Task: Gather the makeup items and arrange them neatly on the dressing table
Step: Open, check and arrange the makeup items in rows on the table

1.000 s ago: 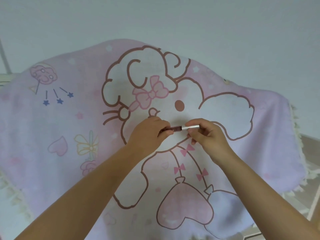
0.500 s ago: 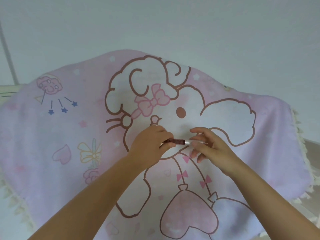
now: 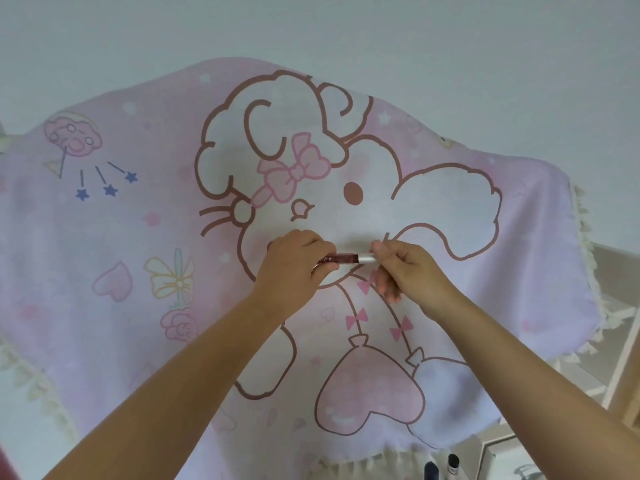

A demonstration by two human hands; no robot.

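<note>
A slim lip gloss tube (image 3: 346, 258) with a dark red body and a white cap lies level between my two hands, above the pink cartoon tablecloth (image 3: 145, 258) that covers the dressing table. My left hand (image 3: 294, 265) grips the red end, fingers curled round it. My right hand (image 3: 405, 268) pinches the white cap between thumb and fingers. Both ends of the tube are hidden inside my hands.
Two small dark-capped makeup items (image 3: 443, 467) peek up at the bottom edge, just below the cloth's fringe. White furniture (image 3: 609, 375) stands at the right. A pale wall (image 3: 311, 26) fills the top of the view.
Both hands keep hold of the tube. My right hand's fingers have curled back round the white cap after loosening half a second ago. The view has shifted slightly.
</note>
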